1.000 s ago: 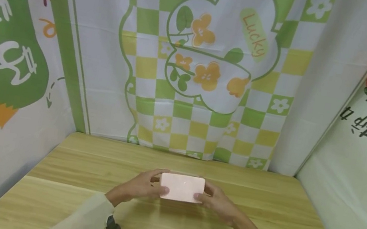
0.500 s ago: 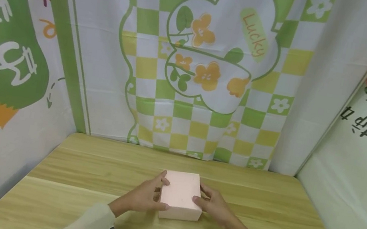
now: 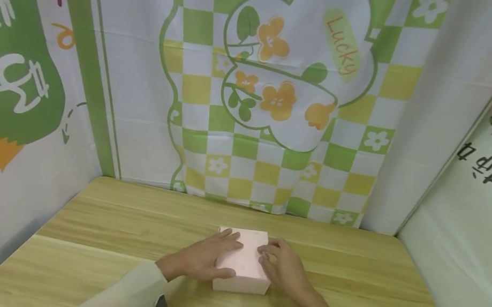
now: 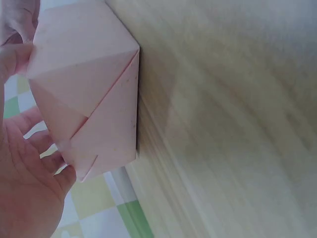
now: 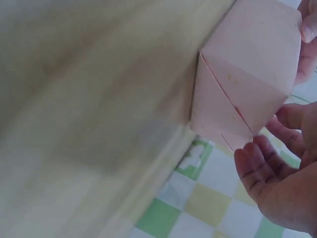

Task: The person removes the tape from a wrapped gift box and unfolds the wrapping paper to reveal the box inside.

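Observation:
A pale pink folded-paper box (image 3: pixel 249 265) rests on the wooden table between both hands. My left hand (image 3: pixel 206 255) lies over its left edge, with straight fingers on the top and the thumb across the near top edge. In the left wrist view, the box (image 4: pixel 94 54) shows a side with diagonal folded flaps and a slit. My right hand (image 3: pixel 287 269) is at the right top edge, fingers loosely bent with the tips over the top. A similar folded side of the box (image 5: pixel 247 64) shows in the right wrist view, with the right hand's fingertips (image 5: pixel 242 156) close by its far corner.
The wooden table (image 3: pixel 116 229) runs back to a hanging cloth (image 3: pixel 266 178) with green and yellow checks. Printed cloth walls close in the left (image 3: pixel 79 158) and right (image 3: pixel 468 256) sides. Dark wrist devices (image 3: pixel 159 306) sit below the sleeves.
The box has come down from being held tilted, its pink face toward me, to rest flat. Both hands have shifted from its sides onto the top edges.

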The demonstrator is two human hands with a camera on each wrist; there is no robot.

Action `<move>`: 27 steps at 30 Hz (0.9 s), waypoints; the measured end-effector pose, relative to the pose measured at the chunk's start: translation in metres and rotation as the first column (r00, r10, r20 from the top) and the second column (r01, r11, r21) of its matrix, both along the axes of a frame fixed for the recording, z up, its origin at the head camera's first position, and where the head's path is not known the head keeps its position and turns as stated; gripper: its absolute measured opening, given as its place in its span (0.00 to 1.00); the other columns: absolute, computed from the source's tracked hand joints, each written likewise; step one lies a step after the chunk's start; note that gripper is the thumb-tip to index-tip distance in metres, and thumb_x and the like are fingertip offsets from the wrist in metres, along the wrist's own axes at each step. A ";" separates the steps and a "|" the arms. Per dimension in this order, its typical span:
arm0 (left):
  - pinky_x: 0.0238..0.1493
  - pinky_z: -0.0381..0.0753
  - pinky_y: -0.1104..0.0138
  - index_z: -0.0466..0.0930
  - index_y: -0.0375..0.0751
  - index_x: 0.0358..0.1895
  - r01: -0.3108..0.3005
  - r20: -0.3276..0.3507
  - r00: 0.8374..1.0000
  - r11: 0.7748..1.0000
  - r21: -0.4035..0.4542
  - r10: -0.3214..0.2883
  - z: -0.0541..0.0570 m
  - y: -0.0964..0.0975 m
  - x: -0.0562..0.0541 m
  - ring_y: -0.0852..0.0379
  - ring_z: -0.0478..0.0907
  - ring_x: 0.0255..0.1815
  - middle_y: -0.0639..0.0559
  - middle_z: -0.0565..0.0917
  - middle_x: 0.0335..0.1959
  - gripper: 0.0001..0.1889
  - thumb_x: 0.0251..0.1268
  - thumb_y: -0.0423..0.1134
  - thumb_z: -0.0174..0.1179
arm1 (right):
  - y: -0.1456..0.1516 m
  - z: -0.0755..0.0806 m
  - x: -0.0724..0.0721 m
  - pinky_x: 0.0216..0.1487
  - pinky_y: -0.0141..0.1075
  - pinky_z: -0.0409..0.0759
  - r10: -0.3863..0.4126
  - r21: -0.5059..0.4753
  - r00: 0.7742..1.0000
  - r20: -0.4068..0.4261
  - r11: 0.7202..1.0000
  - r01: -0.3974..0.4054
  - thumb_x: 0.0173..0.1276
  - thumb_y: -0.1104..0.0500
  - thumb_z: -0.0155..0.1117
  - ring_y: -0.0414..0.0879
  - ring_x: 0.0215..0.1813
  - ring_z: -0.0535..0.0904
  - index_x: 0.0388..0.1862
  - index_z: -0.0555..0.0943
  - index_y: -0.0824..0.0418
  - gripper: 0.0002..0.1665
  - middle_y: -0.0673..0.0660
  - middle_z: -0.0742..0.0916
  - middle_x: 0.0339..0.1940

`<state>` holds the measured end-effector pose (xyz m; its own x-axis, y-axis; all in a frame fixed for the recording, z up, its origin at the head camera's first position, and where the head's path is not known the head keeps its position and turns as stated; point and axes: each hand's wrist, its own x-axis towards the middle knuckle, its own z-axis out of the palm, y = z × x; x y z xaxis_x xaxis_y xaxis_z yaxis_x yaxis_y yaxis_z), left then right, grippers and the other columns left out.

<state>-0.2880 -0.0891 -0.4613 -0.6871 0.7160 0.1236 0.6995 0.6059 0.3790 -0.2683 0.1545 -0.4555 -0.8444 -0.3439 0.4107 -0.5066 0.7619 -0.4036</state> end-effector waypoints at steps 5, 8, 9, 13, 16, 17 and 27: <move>0.79 0.51 0.48 0.64 0.42 0.73 0.001 0.011 1.000 0.999 -0.044 0.000 0.003 0.001 -0.001 0.39 0.51 0.80 0.39 0.58 0.78 0.35 0.68 0.58 0.56 | 0.001 0.009 -0.012 0.41 0.36 0.83 0.045 0.054 0.997 0.061 0.997 -0.048 0.62 0.65 0.69 0.42 0.37 0.81 0.33 0.86 0.61 0.01 0.50 0.84 0.32; 0.79 0.52 0.48 0.64 0.42 0.73 -0.001 0.013 1.000 0.999 -0.045 0.001 0.004 0.001 0.000 0.40 0.51 0.80 0.39 0.59 0.78 0.35 0.68 0.57 0.56 | 0.005 0.012 -0.019 0.36 0.31 0.81 0.115 0.056 0.989 0.094 0.991 -0.121 0.61 0.66 0.69 0.39 0.33 0.78 0.29 0.84 0.60 0.02 0.49 0.82 0.28; 0.79 0.52 0.48 0.64 0.42 0.73 -0.001 0.015 1.000 0.999 -0.044 0.002 0.004 0.000 0.001 0.40 0.51 0.80 0.39 0.59 0.78 0.36 0.68 0.57 0.57 | 0.006 0.012 -0.021 0.34 0.30 0.79 0.139 0.051 0.985 0.105 0.988 -0.145 0.61 0.66 0.69 0.38 0.32 0.77 0.29 0.84 0.60 0.03 0.48 0.82 0.27; 0.79 0.53 0.48 0.65 0.42 0.73 0.000 0.019 1.000 0.999 -0.040 0.001 0.005 -0.001 0.002 0.40 0.52 0.80 0.40 0.59 0.78 0.36 0.67 0.57 0.57 | 0.014 0.010 -0.025 0.30 0.27 0.74 0.236 -0.012 0.963 0.131 0.972 -0.236 0.63 0.68 0.66 0.35 0.30 0.72 0.34 0.84 0.61 0.03 0.50 0.81 0.27; 0.79 0.53 0.47 0.65 0.43 0.73 0.006 0.026 1.000 0.999 -0.038 -0.005 0.005 -0.001 0.003 0.40 0.51 0.80 0.40 0.58 0.78 0.35 0.67 0.57 0.57 | 0.017 0.006 -0.026 0.31 0.26 0.75 0.252 -0.063 0.959 0.128 0.967 -0.246 0.64 0.68 0.66 0.34 0.30 0.73 0.36 0.86 0.62 0.04 0.50 0.82 0.28; 0.79 0.53 0.47 0.65 0.43 0.72 0.007 0.027 1.000 0.999 -0.037 -0.006 0.005 -0.002 0.003 0.40 0.51 0.80 0.40 0.58 0.78 0.35 0.68 0.57 0.57 | 0.017 0.005 -0.027 0.31 0.26 0.76 0.246 -0.069 0.961 0.123 0.968 -0.240 0.64 0.67 0.67 0.34 0.30 0.73 0.35 0.86 0.61 0.04 0.50 0.82 0.28; 0.79 0.53 0.50 0.65 0.45 0.73 -0.005 0.021 1.000 0.999 -0.042 0.006 0.005 -0.002 0.003 0.43 0.51 0.80 0.43 0.58 0.78 0.35 0.68 0.59 0.56 | 0.021 -0.007 -0.031 0.39 0.29 0.76 0.260 -0.046 0.951 0.168 0.966 -0.256 0.74 0.64 0.55 0.38 0.38 0.71 0.37 0.77 0.60 0.04 0.51 0.77 0.35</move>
<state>-0.2853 -0.0913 -0.4560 -0.6929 0.7167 0.0792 0.6886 0.6251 0.3675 -0.2994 0.1752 -0.4627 -0.7862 -0.5515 0.2787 -0.6067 0.6036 -0.5173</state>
